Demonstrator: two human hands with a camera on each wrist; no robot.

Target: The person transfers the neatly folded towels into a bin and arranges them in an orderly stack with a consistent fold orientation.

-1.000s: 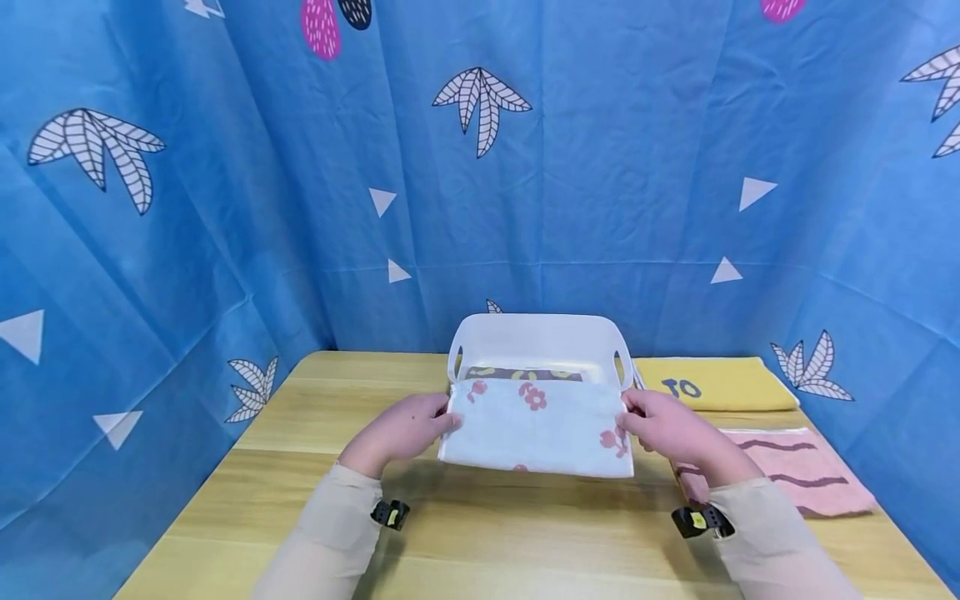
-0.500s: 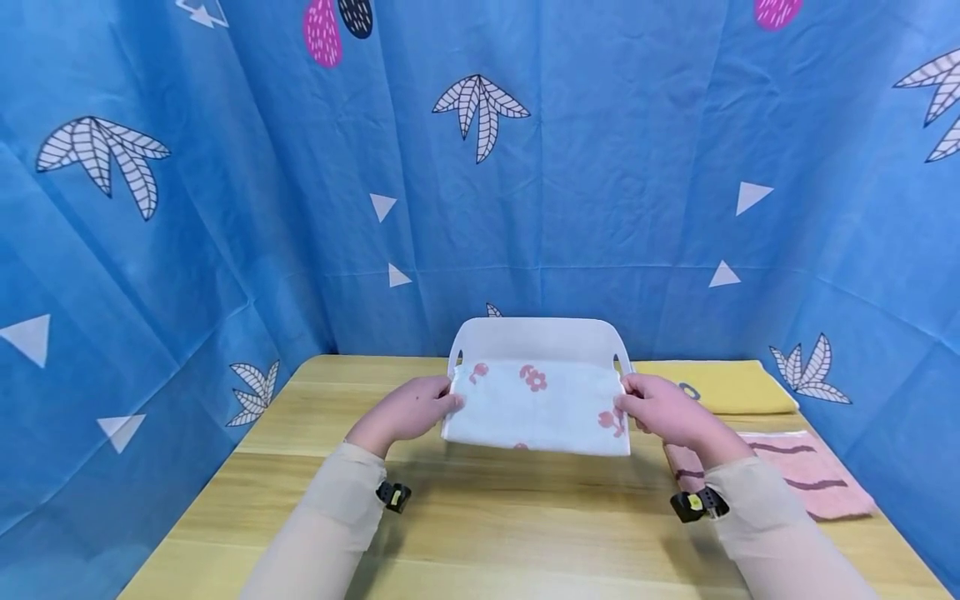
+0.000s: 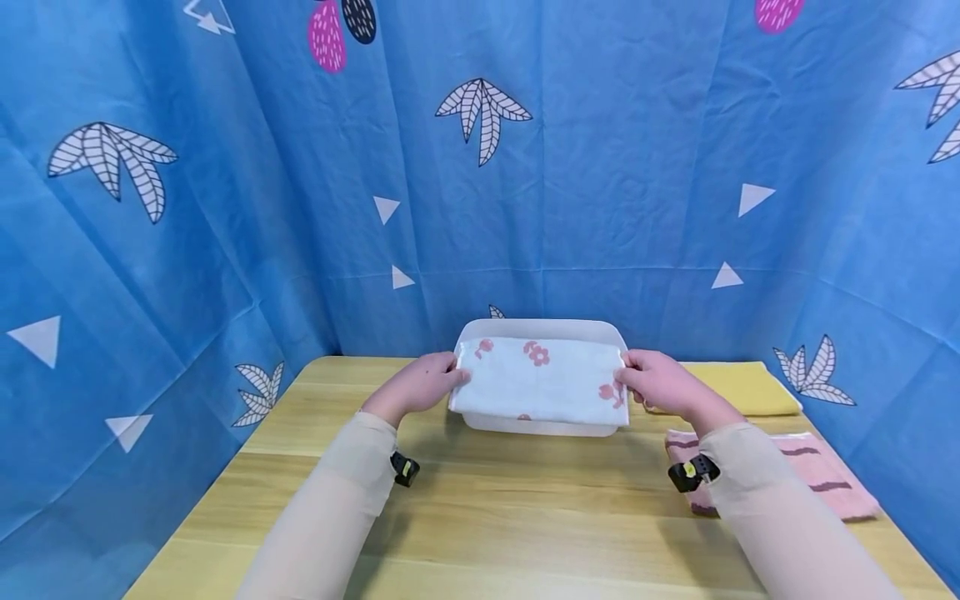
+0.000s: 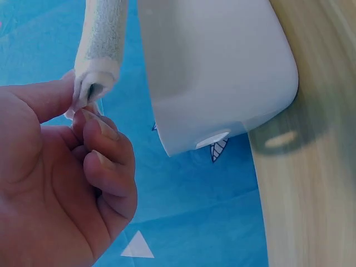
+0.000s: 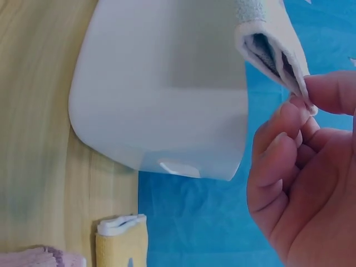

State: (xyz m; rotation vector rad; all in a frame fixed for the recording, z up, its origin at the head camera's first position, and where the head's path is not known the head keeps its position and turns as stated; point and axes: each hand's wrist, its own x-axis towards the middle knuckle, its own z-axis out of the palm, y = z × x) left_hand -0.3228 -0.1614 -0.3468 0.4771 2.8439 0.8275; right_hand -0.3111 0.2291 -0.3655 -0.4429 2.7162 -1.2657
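Note:
A folded white towel with pink flowers is stretched flat between both hands, over the white plastic basket. My left hand pinches its left end between thumb and fingers. At the opposite end my right hand pinches the other edge the same way. In the left wrist view the rolled towel fold hangs above the basket's rim, apart from the basket wall. The right wrist view shows the towel's open folds likewise above the rim. The towel hides the basket's inside in the head view.
To the right on the wooden table lie a folded yellow towel and, nearer, a folded pink towel with dark wavy stripes. A blue patterned curtain stands behind the table and along both sides.
Both hands have carried the white towel away from the body and up over the basket. The grey-brown, yellow-patterned cloth seen inside the basket earlier is now covered from view.

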